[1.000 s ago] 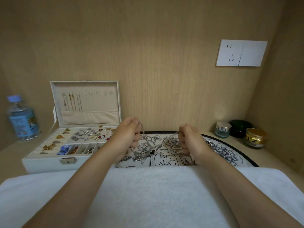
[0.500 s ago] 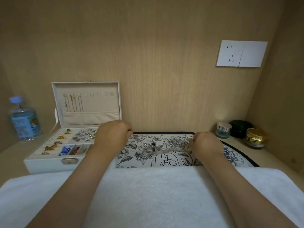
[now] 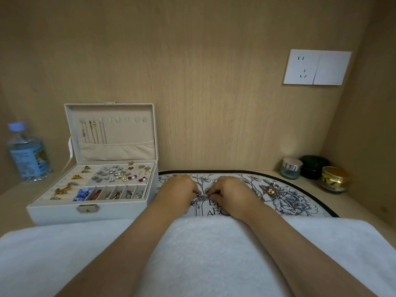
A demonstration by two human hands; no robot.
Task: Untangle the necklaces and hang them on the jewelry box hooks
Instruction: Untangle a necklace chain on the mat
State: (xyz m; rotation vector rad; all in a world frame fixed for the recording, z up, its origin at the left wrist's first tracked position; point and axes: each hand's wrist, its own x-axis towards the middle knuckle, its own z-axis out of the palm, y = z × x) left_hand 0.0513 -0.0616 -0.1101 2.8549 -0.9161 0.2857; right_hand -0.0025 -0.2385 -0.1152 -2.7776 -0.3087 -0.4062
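Half a sec back your fists sat well apart on the mat; by this moment you'd brought them together at the centre of the black-trimmed, rose-printed fabric mat (image 3: 300, 196), w/ the left hand (image 3: 179, 188) and right hand (image 3: 231, 190) nearly touching. Both had fingers curled in, pinching the silver chain tangle (image 3: 200, 196) that lay on the mat between them. My read: you'd gone from stretching the chain to picking at the knot, so the untangle step wasn't done and nothing was ready to hang. Counts: 1 tangle (no. of necklaces in it too small to tell); 1 open white leatherette jewelry box (image 3: 64, 213) at your left, w/ approx 3 hung chains (image 3: 94, 133) on the leftmost lid hooks (image 3: 127, 119) and approx 5 hooks free; 1 gold-brown pendant piece (image 3: 270, 190) loose on the mat, right of your hands. Also 3 jars at far right: clear glass jar w/ silver cap (image 3: 291, 168), dark green jar (image 3: 314, 167), gold jar (image 3: 333, 179). Plus 1 blue-capped plastic water bottle (image 3: 26, 153) and 1 white towel (image 3: 203, 254) under your forearms.
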